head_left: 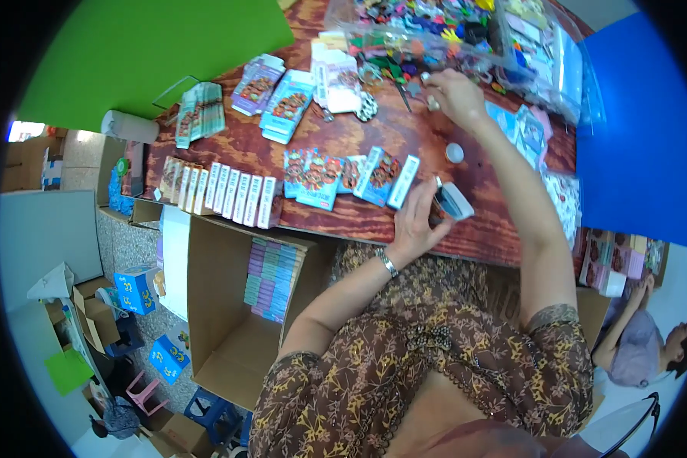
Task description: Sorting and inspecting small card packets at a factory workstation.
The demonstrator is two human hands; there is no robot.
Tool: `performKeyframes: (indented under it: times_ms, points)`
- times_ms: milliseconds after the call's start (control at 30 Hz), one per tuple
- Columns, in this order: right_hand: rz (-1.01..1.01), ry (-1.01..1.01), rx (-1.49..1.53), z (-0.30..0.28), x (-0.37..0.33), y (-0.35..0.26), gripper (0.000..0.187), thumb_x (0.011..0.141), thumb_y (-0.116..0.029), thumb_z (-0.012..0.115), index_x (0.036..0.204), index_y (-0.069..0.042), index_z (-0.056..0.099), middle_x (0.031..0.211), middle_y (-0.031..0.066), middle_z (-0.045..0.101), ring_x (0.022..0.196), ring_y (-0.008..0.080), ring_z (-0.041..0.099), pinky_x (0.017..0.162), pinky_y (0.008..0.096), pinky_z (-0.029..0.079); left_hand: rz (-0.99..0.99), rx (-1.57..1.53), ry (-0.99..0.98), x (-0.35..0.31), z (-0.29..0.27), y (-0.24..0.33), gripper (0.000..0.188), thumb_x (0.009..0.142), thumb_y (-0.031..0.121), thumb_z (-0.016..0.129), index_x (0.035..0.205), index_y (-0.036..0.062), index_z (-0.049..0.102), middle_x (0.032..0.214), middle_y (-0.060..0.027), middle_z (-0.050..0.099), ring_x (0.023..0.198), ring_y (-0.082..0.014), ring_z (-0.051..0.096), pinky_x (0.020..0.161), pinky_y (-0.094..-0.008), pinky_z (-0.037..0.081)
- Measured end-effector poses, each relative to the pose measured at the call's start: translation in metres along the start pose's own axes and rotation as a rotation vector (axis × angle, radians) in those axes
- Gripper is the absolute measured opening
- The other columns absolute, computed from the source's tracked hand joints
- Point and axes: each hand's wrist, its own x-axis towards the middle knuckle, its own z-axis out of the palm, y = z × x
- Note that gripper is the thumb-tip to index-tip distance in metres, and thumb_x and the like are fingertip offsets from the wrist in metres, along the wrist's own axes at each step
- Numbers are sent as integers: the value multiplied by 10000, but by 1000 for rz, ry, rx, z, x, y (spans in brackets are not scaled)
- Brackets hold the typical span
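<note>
My left hand (414, 226) is closed around a small box (456, 201) near the table's front edge. Its pale end flap is raised and the inside looks dark. Farther up, my right hand (458, 101) has its fingers curled together beside a heap of small colourful pieces (395, 67). What those fingers pinch, if anything, is too small to make out. A round white lid-like piece (454, 153) lies between the two hands. Just left of my left hand, a narrow white-sided box (403, 182) leans by a blue picture box (378, 177).
Clear bins (427, 38) of small parts stand at the back. A row of upright boxes (237, 197) lines the front left edge, with flat boxes (286, 105) behind. An open carton (229, 343) holding pastel packs stands below. Another person (641, 343) is at the right.
</note>
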Motion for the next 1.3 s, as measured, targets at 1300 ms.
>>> performKeyframes:
  times_ms: [1300]
  points:
    - [274, 544, 259, -144, 12, 134, 228, 938, -156, 637, 1135, -57, 694, 902, 96, 728, 823, 199, 687, 739, 336, 535, -47, 46, -31, -7, 3, 0, 1029, 750, 230, 859, 1521, -58, 241, 1333, -250, 516, 1114, -396, 573, 915, -469, 506]
